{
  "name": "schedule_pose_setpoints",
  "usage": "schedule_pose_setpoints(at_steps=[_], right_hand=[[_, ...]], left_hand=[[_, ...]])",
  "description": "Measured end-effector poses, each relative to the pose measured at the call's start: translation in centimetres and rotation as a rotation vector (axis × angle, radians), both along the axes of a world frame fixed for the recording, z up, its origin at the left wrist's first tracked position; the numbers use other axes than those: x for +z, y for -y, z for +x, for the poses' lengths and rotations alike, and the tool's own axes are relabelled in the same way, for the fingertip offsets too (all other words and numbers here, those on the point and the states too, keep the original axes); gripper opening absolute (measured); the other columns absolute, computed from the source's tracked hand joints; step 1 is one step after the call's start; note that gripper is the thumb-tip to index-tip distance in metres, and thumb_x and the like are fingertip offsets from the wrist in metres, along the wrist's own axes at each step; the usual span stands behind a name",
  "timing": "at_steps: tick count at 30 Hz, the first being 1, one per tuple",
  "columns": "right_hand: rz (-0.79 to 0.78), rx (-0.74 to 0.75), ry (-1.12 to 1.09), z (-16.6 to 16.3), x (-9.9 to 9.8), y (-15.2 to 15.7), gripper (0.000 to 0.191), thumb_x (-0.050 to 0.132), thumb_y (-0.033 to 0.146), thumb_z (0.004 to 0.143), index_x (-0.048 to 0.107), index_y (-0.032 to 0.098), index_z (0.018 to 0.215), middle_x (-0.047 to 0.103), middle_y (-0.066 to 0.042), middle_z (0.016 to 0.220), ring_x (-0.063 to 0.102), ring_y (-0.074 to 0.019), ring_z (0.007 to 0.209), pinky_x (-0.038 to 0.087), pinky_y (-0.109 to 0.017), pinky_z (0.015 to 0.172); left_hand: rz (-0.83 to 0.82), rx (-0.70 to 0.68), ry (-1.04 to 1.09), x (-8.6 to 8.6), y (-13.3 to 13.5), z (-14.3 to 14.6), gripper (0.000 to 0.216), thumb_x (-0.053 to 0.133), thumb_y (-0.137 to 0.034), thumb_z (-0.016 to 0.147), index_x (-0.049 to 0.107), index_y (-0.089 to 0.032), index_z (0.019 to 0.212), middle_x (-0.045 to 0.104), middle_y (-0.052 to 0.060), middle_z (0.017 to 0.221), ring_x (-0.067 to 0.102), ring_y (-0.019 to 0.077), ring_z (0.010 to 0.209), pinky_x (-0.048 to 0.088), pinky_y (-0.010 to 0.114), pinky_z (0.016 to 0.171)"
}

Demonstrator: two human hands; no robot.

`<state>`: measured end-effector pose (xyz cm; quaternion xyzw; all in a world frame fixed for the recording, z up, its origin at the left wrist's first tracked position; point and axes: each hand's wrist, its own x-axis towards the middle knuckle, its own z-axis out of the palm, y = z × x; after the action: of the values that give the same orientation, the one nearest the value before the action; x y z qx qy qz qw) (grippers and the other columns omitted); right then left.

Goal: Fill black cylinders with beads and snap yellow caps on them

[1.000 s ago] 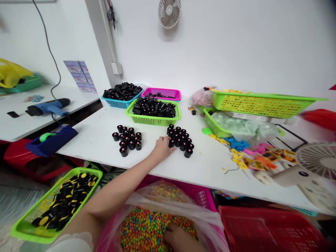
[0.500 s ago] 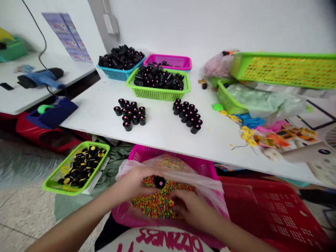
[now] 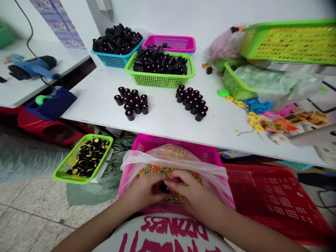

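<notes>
Both my hands are down in a clear plastic bag (image 3: 210,171) full of small coloured beads (image 3: 157,170), which sits in a pink basket (image 3: 168,143) on my lap. My left hand (image 3: 143,191) is curled round a small black tube (image 3: 165,188) held over the beads. My right hand (image 3: 190,194) is cupped against the tube's other side, its fingers bent on the beads. On the white table (image 3: 162,119) above stand two clusters of upright black tubes with pink tops, one on the left (image 3: 131,102), one on the right (image 3: 192,101).
Behind the clusters are a green basket (image 3: 160,79), a blue basket (image 3: 112,59) and a pink basket (image 3: 172,43) of black tubes. A green tray of yellow-capped tubes (image 3: 83,159) lies on the floor left. A red crate (image 3: 275,199) is at right. Coloured clutter covers the table's right end.
One second ago my left hand was on the table at the right cluster. It came down with a black tube into the bead bag, and now both hands close round it there.
</notes>
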<state>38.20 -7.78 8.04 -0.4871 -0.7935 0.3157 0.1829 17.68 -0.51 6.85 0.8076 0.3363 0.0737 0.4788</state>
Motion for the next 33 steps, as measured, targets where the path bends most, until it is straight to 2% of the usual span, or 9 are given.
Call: schedule_pose_setpoints(at_steps=[6,10,16,20,24,27,30,31,33], right_hand=[[0.068,-0.070,0.021,0.8,0.7,0.2,0.065,0.038,-0.005,0.075,0.058,0.021,0.130,0.057,-0.011,0.127,0.054,-0.0194,0.120,0.047,-0.037,0.101],[0.011,-0.113,0.158,2.8,-0.1,0.1,0.062,0.040,-0.004,0.075,0.060,0.021,0.128,0.060,-0.011,0.128,0.056,-0.0209,0.117,0.048,-0.038,0.099],[-0.222,-0.119,0.589,3.9,-4.0,0.4,0.050,0.041,-0.009,0.070,0.072,0.013,0.102,0.069,-0.018,0.108,0.064,-0.0262,0.107,0.048,-0.039,0.096],[-0.314,-0.094,0.686,1.7,-5.1,0.1,0.054,0.033,-0.011,0.075,0.069,0.009,0.110,0.066,-0.021,0.114,0.064,-0.0288,0.108,0.050,-0.041,0.091],[-0.310,-0.060,0.636,-0.5,-4.9,-0.7,0.055,0.033,-0.010,0.077,0.066,0.011,0.115,0.066,-0.017,0.114,0.066,-0.0249,0.101,0.052,-0.034,0.086],[-0.298,-0.039,0.570,-0.9,-4.6,-1.0,0.050,0.038,-0.008,0.077,0.065,0.009,0.115,0.066,-0.017,0.114,0.065,-0.0240,0.101,0.050,-0.032,0.088],[-0.289,-0.002,0.483,-0.6,-4.7,-1.2,0.039,0.049,0.001,0.076,0.066,0.011,0.110,0.066,-0.015,0.113,0.066,-0.0234,0.099,0.051,-0.030,0.087],[-0.284,0.011,0.455,-0.5,-4.8,-1.2,0.037,0.053,0.004,0.075,0.066,0.012,0.109,0.066,-0.013,0.112,0.066,-0.0230,0.098,0.051,-0.028,0.085],[-0.272,0.030,0.412,-0.4,-4.9,-1.4,0.036,0.057,0.010,0.074,0.065,0.015,0.108,0.067,-0.010,0.110,0.067,-0.0218,0.096,0.052,-0.026,0.082]], left_hand=[[0.035,0.022,0.048,0.0,0.3,0.1,0.036,0.072,-0.025,0.077,0.066,-0.024,0.112,0.074,0.003,0.105,0.067,0.0199,0.095,0.052,0.032,0.085],[0.139,0.158,0.158,0.9,-1.3,-1.4,0.033,0.071,-0.026,0.078,0.066,-0.023,0.111,0.074,0.003,0.105,0.068,0.0185,0.095,0.055,0.031,0.087],[0.436,0.724,0.152,3.2,-9.6,-4.9,0.040,0.072,-0.039,0.077,0.066,-0.021,0.112,0.072,0.005,0.100,0.069,0.0185,0.086,0.057,0.034,0.086],[0.436,0.903,0.148,3.0,-14.9,-5.6,0.065,0.076,-0.040,0.070,0.053,-0.021,0.128,0.069,0.003,0.092,0.070,0.0180,0.081,0.057,0.038,0.087],[0.420,0.861,0.150,2.5,-17.4,-5.1,0.085,0.078,-0.042,0.067,0.037,-0.022,0.139,0.066,0.009,0.106,0.068,0.0244,0.092,0.057,0.044,0.084],[0.716,0.825,0.131,3.6,-17.1,-3.1,0.094,0.082,-0.043,0.064,0.034,-0.020,0.142,0.050,0.019,0.133,0.053,0.0366,0.120,0.052,0.053,0.090],[1.026,0.638,0.175,5.3,-15.4,1.9,0.053,0.072,-0.039,0.078,0.053,-0.022,0.124,0.051,0.015,0.130,0.045,0.0351,0.126,0.036,0.056,0.106],[1.020,0.505,0.202,5.6,-14.7,4.2,0.037,0.067,-0.036,0.083,0.058,-0.023,0.116,0.053,0.013,0.123,0.048,0.0320,0.122,0.037,0.053,0.105],[0.888,0.241,0.186,5.7,-13.6,9.2,0.031,0.062,-0.034,0.087,0.058,-0.024,0.117,0.056,0.009,0.116,0.052,0.0274,0.113,0.041,0.047,0.099]])
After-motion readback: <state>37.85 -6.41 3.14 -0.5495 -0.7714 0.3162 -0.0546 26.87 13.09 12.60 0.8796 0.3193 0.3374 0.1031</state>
